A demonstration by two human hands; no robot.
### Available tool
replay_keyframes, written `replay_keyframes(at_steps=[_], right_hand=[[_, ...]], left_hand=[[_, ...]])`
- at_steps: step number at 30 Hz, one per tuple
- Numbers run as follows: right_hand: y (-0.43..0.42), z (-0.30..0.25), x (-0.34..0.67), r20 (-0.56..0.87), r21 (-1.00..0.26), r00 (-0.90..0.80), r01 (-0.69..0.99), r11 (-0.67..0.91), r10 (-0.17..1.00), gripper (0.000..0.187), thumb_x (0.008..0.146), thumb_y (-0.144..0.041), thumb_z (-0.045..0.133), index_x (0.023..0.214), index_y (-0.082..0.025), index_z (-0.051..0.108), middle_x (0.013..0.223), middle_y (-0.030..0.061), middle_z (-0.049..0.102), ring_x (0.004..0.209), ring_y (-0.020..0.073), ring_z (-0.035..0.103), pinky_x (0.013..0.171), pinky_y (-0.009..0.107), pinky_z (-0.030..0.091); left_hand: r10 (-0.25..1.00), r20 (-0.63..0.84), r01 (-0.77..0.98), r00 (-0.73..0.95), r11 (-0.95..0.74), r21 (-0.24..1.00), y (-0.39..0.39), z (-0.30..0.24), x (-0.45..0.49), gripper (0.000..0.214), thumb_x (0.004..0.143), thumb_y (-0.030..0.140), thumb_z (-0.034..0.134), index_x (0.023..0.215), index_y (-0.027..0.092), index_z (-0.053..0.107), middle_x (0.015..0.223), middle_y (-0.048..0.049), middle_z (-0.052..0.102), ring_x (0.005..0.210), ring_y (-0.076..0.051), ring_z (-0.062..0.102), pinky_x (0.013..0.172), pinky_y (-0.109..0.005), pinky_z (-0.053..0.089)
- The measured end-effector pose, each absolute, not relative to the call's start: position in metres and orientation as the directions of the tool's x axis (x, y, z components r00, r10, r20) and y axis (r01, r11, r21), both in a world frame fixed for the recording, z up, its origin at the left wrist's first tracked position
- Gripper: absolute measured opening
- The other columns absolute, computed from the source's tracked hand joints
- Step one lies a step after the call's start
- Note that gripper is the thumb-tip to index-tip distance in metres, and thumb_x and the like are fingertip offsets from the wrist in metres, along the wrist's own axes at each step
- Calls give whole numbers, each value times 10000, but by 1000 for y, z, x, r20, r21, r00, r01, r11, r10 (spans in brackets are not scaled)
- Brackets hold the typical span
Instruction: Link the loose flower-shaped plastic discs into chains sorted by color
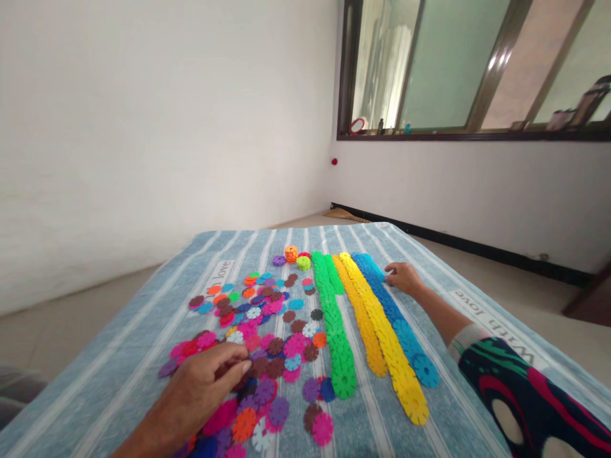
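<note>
My left hand [210, 372] rests low over a scatter of loose snowflake discs [275, 346] in pink, purple, brown, orange and other colours. Its thumb and forefinger are a little apart, with discs just beyond the tips. At the far right, my right hand [403, 278] has its bent fingers at a light-blue snowflake disc [379, 275] by the far end of the blue row [391, 312]. Left of that row lie overlapping rows of yellow discs [382, 318], orange-yellow discs [365, 331] and green discs [335, 324].
A short stack of orange discs [291, 254] stands at the back, beside a purple disc [279, 261] and a lime-green disc [303, 263]. A blue striped cloth [181, 286] covers the table. White walls and a window [453, 63] lie beyond.
</note>
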State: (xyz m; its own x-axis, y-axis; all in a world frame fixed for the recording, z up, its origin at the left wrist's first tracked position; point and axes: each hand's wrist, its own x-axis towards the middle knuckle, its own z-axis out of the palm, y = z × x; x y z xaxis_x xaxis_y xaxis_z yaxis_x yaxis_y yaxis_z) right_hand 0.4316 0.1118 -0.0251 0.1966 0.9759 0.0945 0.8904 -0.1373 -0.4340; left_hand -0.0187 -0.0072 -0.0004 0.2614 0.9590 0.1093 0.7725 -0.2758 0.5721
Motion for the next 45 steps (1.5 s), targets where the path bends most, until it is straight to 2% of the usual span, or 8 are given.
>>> replay_keyframes(at_steps=[7, 14, 17, 21, 25, 33, 39, 45], right_hand=[[74, -9, 397, 222, -502, 126, 865, 2, 967, 140, 886, -208, 599, 982, -151, 683, 786, 25, 685, 719, 176, 663, 729, 298, 495], [-9, -1, 296, 327, -568, -298, 697, 438, 897, 198, 864, -294, 556, 955, -203, 707, 841, 33, 716, 754, 193, 659, 678, 268, 460], [-45, -1, 252, 367, -510, -515, 585, 631, 775, 200, 929, -255, 480, 895, -200, 669, 849, 48, 688, 768, 185, 630, 673, 269, 438], [-80, -2, 204, 341, -318, -712, 528, 788, 614, 109, 913, -192, 539, 831, -184, 610, 818, 36, 636, 751, 177, 578, 676, 279, 405], [-100, -5, 172, 281, -194, -813, 472, 860, 510, 85, 896, -259, 620, 866, -188, 586, 907, 35, 621, 824, 195, 558, 715, 297, 414], [-97, -29, 141, 377, -61, -828, 425, 903, 416, 152, 898, -340, 644, 923, -205, 579, 1087, 61, 580, 1016, 248, 514, 847, 377, 420], [-77, -39, 136, 471, -68, -700, 578, 813, 537, 90, 895, -271, 647, 943, -209, 602, 989, 58, 594, 974, 252, 527, 808, 386, 423], [-71, -39, 148, 488, -119, -619, 652, 749, 616, 85, 855, -224, 684, 886, -177, 621, 948, 76, 603, 923, 264, 539, 799, 399, 432]], left_hand=[[962, 72, 807, 265, -262, 530, -16, 18, -18, 286, 816, 405, 451, 757, 202, 644, 642, 17, 641, 598, -147, 577, 574, -227, 400], [966, 49, 846, 256, -248, 472, -23, 40, -30, 228, 759, 340, 489, 712, 173, 636, 590, 23, 569, 584, -128, 508, 564, -225, 351], [976, 7, 855, 217, -194, 481, -24, 47, -42, 222, 743, 331, 497, 696, 174, 647, 627, 10, 621, 604, -129, 537, 581, -223, 364], [988, -49, 896, 148, -113, 430, -31, 52, -61, 263, 730, 388, 502, 708, 175, 655, 625, 3, 632, 619, -153, 561, 573, -236, 365], [953, -266, 914, 145, -26, 404, -45, 46, -81, 263, 644, 380, 575, 818, 188, 625, 573, 42, 597, 572, -155, 546, 527, -233, 330], [927, -333, 937, 171, -49, 345, -68, 34, -83, 337, 571, 297, 626, 884, 194, 554, 656, 66, 541, 611, -139, 494, 523, -228, 296], [943, -273, 918, 191, -73, 390, -59, 29, -65, 244, 592, 237, 593, 821, 193, 520, 641, 63, 501, 600, -131, 479, 528, -232, 294], [960, -177, 837, 219, -91, 539, -43, 15, -55, 221, 609, 156, 578, 823, 181, 530, 643, 50, 527, 608, -127, 521, 540, -226, 322]])
